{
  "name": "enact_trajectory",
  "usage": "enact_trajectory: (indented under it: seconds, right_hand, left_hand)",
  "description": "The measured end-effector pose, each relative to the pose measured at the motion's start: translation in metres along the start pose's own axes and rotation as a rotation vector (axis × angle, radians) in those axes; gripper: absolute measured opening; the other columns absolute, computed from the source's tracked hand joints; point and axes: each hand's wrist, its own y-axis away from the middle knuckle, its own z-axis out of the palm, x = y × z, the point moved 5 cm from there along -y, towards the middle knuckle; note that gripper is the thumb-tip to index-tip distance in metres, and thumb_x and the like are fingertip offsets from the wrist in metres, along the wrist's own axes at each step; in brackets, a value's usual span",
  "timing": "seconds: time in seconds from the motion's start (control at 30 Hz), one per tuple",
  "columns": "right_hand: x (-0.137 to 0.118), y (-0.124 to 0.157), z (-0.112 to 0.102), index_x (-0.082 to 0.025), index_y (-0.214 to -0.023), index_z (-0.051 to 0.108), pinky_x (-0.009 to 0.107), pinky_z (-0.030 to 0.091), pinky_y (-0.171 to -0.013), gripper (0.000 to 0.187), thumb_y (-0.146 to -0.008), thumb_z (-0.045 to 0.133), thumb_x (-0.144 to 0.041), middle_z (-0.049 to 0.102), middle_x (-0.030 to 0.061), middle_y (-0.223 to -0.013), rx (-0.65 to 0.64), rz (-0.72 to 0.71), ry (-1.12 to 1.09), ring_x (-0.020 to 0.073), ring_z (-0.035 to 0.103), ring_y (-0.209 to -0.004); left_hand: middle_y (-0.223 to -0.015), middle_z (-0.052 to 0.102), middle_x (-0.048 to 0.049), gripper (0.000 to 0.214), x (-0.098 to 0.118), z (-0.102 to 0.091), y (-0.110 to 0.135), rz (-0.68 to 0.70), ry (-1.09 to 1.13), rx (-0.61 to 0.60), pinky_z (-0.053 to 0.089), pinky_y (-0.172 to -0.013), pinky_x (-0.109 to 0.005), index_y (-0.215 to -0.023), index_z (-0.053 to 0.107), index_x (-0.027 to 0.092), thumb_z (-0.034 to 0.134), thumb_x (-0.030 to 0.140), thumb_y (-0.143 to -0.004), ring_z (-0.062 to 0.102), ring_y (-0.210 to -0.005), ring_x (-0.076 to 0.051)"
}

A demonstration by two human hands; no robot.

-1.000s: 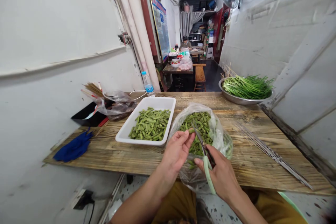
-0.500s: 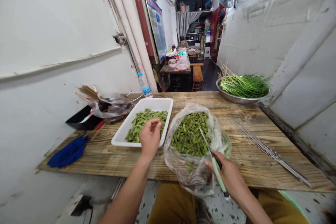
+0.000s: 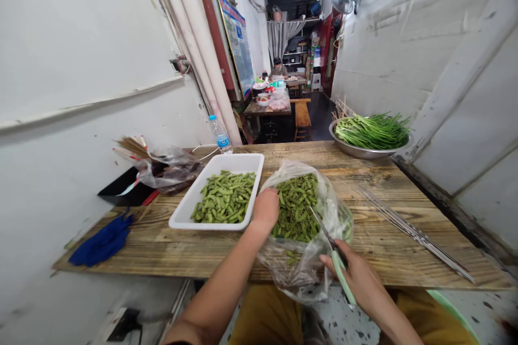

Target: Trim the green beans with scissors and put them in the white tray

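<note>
Edamame pods (image 3: 297, 210) heaped in the clear plastic bag (image 3: 334, 202), left hand (image 3: 266, 206) at its rim, grasp hidden; right hand (image 3: 360, 272) grips scissors (image 3: 340, 272), whose tips, straying, could nick fingers or plastic!

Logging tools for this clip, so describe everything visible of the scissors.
The scissors have slim, metallic-looking blades that appear nearly together, and a handle with pale green and black parts. The right hand grips the handle; the blades slant forward and left, tip above the green pods in the clear plastic bag. Whether the tip touches them is unclear.
</note>
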Motion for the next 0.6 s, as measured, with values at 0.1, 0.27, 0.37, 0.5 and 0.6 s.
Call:
enact_trajectory:
  seconds: [0.1,0.27,0.37,0.5,0.6]
  right_hand:
    - [-0.001,0.001,0.004,-0.013,-0.114,0.057,0.034,0.048,-0.077,0.050,-0.081,0.048,-0.050,0.069,0.0140,-0.099,-0.025,-0.007,0.015,0.0275,0.065,-0.090]
    - [-0.002,-0.001,0.011,-0.015,-0.115,0.057,0.032,0.046,-0.077,0.050,-0.080,0.050,-0.049,0.069,0.0133,-0.099,-0.056,-0.010,0.034,0.0268,0.064,-0.090]
    - [-0.001,-0.001,0.015,-0.011,-0.118,0.055,0.033,0.045,-0.080,0.054,-0.080,0.049,-0.050,0.067,0.0168,-0.104,-0.083,0.002,0.079,0.0283,0.063,-0.094]
    - [0.000,0.000,0.018,-0.011,-0.120,0.054,0.033,0.045,-0.082,0.056,-0.080,0.048,-0.051,0.065,0.0169,-0.108,-0.104,0.019,0.126,0.0292,0.061,-0.098]
    - [-0.001,0.002,0.017,-0.012,-0.120,0.053,0.033,0.045,-0.082,0.056,-0.081,0.047,-0.051,0.066,0.0161,-0.107,-0.113,0.025,0.132,0.0293,0.062,-0.097]
  left_hand:
    - [-0.073,0.062,-0.0093,0.012,-0.005,-0.001,-0.006,0.061,-0.295,0.030,0.036,-0.087,-0.032,-0.053,0.061,0.019,0.066,0.023,-0.063,0.057,-0.086,-0.026]
    - [-0.089,0.061,-0.0107,0.019,-0.011,0.002,-0.008,0.125,-0.602,-0.098,0.039,-0.085,-0.032,-0.085,0.069,0.017,0.056,0.022,-0.073,0.055,-0.090,-0.025]
    - [-0.096,0.061,-0.0120,0.031,-0.014,0.004,-0.006,0.161,-0.788,-0.248,0.040,-0.085,-0.031,-0.102,0.065,0.016,0.049,0.013,-0.076,0.056,-0.093,-0.024]
    - [-0.096,0.061,-0.0137,0.033,-0.012,0.003,-0.003,0.193,-0.836,-0.288,0.040,-0.082,-0.034,-0.103,0.064,0.015,0.058,0.014,-0.071,0.056,-0.091,-0.027]
    - [-0.088,0.062,-0.0113,0.023,-0.009,0.001,-0.001,0.191,-0.805,-0.275,0.041,-0.076,-0.033,-0.092,0.065,0.016,0.059,0.015,-0.070,0.057,-0.085,-0.026]
